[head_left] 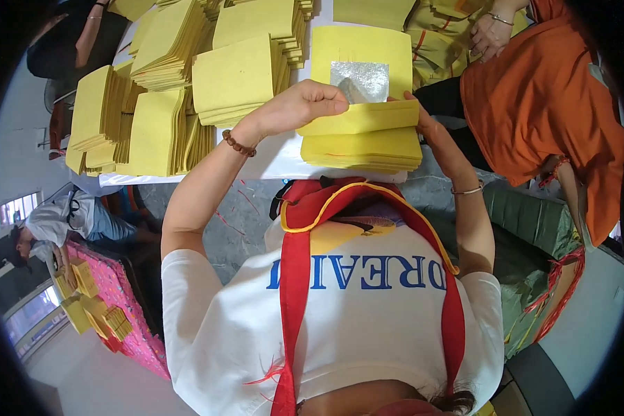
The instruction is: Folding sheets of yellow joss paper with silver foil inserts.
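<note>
Left hand [305, 105]: grip narrow, thumb and fingers pinched on the left part of a yellow sheet's [360, 43] front flap [381, 119]. Right hand [433, 130]: at the flap's right end; whether its grip is closed, cannot tell. The flap spans between both grips, long axis left to right. Silver foil [373, 76] lies on the sheet, just beyond the flap and right of the left grip (the nearer one). A yellow stack [360, 154] sits on the table [277, 163], on the body side of both grips.
</note>
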The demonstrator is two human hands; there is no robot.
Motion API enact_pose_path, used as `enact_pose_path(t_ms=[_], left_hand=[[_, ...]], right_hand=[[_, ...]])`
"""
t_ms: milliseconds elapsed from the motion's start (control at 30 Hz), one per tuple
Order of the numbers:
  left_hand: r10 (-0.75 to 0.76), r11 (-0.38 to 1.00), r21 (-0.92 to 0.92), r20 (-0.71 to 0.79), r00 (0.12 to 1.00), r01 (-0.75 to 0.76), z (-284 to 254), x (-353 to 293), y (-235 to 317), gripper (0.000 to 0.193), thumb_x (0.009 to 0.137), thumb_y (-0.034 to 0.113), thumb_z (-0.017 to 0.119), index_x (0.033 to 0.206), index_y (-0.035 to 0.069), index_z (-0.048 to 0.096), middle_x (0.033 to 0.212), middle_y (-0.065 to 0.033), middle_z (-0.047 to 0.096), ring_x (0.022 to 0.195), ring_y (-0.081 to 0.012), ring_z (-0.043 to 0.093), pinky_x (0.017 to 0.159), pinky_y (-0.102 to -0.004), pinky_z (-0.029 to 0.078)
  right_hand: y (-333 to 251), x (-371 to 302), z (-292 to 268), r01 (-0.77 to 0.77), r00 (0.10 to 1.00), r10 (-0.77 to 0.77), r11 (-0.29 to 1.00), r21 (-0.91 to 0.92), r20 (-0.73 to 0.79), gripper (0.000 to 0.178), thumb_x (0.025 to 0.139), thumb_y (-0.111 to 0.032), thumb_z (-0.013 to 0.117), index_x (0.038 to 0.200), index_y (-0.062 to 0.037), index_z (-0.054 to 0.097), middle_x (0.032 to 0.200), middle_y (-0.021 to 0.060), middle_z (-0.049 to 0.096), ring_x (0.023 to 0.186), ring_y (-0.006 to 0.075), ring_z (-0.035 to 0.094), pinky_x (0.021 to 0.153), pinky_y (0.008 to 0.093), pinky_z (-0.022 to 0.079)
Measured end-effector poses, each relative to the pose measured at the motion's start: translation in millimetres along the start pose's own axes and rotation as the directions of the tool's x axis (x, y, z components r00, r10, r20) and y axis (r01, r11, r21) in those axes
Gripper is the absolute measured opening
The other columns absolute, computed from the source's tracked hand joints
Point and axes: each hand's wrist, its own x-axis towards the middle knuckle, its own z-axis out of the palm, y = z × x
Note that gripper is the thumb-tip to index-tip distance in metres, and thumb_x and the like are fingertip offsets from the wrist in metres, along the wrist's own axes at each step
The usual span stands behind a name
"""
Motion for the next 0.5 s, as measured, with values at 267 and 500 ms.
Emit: enact_pose_path(t_ms=[267,500], left_hand=[[0.085,0.996,0.019,-0.036,0.996,-0.084,5,5,-11,0.022,0.093,0.026,0.053,0.094,0.005,0.062,0.076,0.0055,0.056,0.066,-0.002,0.043,0.056,-0.0201,0.036],[0.402,0.854,0.294,0.151,0.903,-0.429,6,-6,0,0.029,0.089,0.025,0.057,0.115,0.011,0.056,0.1,-0.0131,0.062,0.089,-0.0259,0.059,0.078,-0.0329,0.046]], right_hand=[[-8,2,8,-0.048,0.997,0.042,0.995,-0.087,-0.071,0.048,0.092,-0.023,0.052,0.136,-0.0066,0.042,0.151,0.0093,0.018,0.141,0.02,0.009,0.111,0.0335,0.011],[-19,4,13,-0.047,0.999,0.043,0.986,-0.158,-0.032,0.046,0.095,-0.02,0.042,0.138,-0.0038,0.038,0.146,0.0032,0.032,0.139,0.0157,0.013,0.111,0.0315,0.013]])
